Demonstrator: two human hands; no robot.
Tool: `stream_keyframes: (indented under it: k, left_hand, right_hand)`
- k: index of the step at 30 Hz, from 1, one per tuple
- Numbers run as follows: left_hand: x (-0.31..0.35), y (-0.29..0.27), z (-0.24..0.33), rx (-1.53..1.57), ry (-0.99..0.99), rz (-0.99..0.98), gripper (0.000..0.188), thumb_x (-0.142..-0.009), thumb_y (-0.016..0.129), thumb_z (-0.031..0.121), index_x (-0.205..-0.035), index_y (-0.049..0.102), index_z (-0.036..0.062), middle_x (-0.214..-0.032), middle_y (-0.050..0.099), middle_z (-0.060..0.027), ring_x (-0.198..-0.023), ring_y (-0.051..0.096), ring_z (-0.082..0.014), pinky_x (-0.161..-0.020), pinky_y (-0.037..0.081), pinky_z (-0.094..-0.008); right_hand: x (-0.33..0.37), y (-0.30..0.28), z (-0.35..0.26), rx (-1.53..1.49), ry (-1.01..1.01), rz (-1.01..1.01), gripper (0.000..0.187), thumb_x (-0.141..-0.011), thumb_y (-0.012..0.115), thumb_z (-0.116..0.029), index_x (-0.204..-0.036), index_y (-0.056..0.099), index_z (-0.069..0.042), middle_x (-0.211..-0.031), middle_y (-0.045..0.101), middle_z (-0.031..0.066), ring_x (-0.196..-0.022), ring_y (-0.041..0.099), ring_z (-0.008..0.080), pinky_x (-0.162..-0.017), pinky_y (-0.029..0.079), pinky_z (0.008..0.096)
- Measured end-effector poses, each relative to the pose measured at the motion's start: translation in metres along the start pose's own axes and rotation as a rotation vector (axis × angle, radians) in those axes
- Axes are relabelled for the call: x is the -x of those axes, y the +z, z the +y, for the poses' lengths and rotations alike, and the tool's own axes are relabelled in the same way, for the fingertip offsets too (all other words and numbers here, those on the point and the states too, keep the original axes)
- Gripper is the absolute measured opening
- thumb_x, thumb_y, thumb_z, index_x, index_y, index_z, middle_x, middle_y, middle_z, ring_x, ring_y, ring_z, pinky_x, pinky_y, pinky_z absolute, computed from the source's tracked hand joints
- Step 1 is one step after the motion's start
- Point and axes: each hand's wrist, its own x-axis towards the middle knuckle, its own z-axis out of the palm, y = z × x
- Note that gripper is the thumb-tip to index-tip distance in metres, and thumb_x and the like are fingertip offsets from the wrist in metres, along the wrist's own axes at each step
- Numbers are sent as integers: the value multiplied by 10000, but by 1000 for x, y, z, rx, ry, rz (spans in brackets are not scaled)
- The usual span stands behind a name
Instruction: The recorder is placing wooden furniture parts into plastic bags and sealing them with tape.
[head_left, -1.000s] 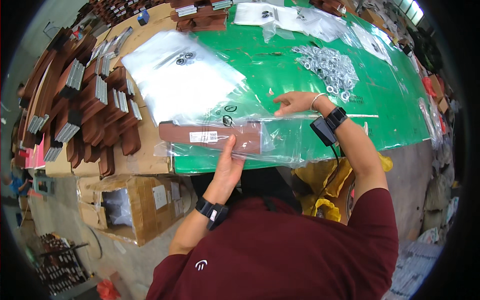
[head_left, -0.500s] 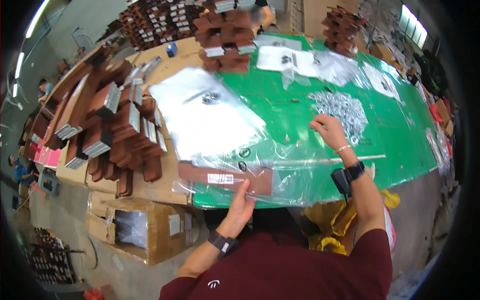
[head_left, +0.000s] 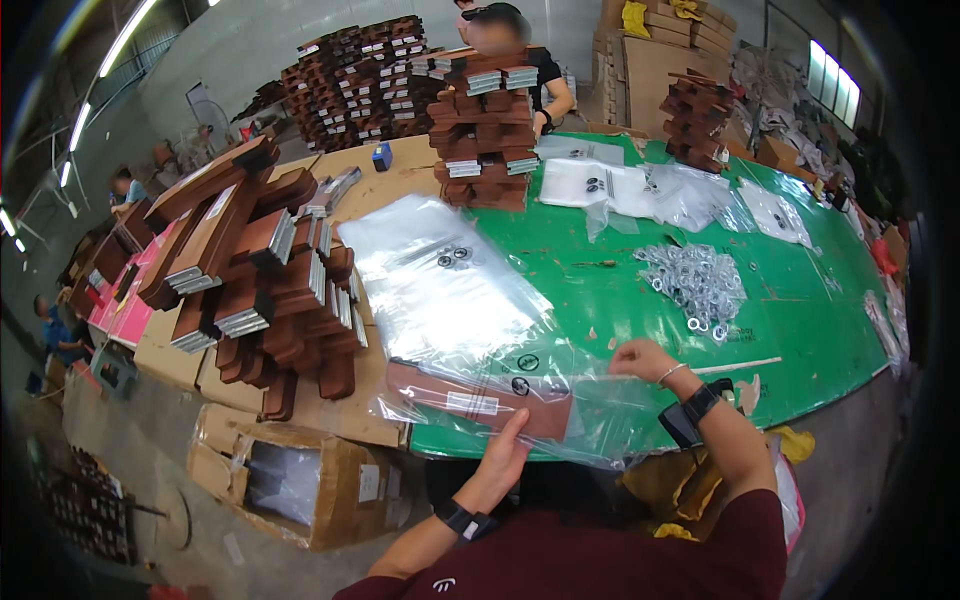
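A brown flat board (head_left: 418, 390) with a white label lies inside a clear plastic bag (head_left: 620, 425) at the table's near edge. My left hand (head_left: 503, 462) grips the board's near side through the film, thumb on top. At the bag's right end is my right hand (head_left: 643, 360), its fingers curled together. Whatever they hold, if anything, is too small to make out. Beyond it lies a heap of small clear packets with metal rings (head_left: 695, 285). A stack of flat clear bags (head_left: 430, 250) is spread just beyond the board.
Brown boards (head_left: 285, 290) are piled at the left on cardboard. Another tall stack (head_left: 487, 140) stands across the green table (head_left: 590, 285), with a person (head_left: 550, 85) behind it. More bags (head_left: 595, 185) lie at the far side. An open carton (head_left: 330, 490) sits below left.
My right hand has drawn back from beside the heap of packets to the bag's right end. My left hand still grips the bagged board. The head view has tilted upward.
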Motion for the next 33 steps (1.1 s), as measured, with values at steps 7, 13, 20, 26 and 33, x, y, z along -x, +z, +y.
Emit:
stream_keyframes:
  k: [7, 13, 20, 26, 33]
  left_hand:
    - [2, 8, -5, 89, 13, 4, 356, -976, 642, 163, -1307, 558, 62, -1330, 610, -83, -1233, 570, -230, -1102, 429, -411]
    - [-21, 0, -21, 244, -82, 24, 297, -1004, 611, 206, -1268, 582, 71, -1273, 639, -87, -1203, 584, -253, -1069, 456, -437]
    - [10, 34, 15, -32, -231, -13, 400, -1029, 562, 369, -1276, 556, 54, -1247, 631, -99, -1133, 614, -232, -993, 507, -411]
    - [63, 37, 102, -760, -439, -231, 476, -1003, 586, 408, -1172, 666, -30, -1108, 710, -181, -1011, 704, -268, -931, 563, -384]
    - [-66, -52, 219, -1523, 757, 366, 669, -874, 729, 370, -1324, 537, -87, -1164, 671, -226, -1035, 666, -318, -903, 524, -396]
  right_hand:
    - [12, -12, -39, 365, -73, 618, 229, -889, 648, -304, -820, 730, -102, -778, 674, 137, -704, 635, 343, -618, 476, 426]
    - [-7, -27, -25, 243, -1, 482, 436, -907, 643, -474, -1011, 741, -62, -860, 696, 196, -819, 675, 349, -699, 511, 413]
    - [-28, -20, 25, 291, 76, 145, 883, -737, 759, -665, -1296, 622, 3, -992, 715, 165, -873, 679, 271, -782, 517, 379]
    - [-12, -49, -3, 298, 155, -50, 851, -734, 792, -617, -1265, 635, 29, -1032, 706, 200, -924, 682, 285, -828, 525, 349]
    - [3, -21, -18, 288, 124, -4, 1059, -722, 692, -755, -1380, 519, 57, -1286, 615, 286, -1201, 600, 401, -1026, 464, 423]
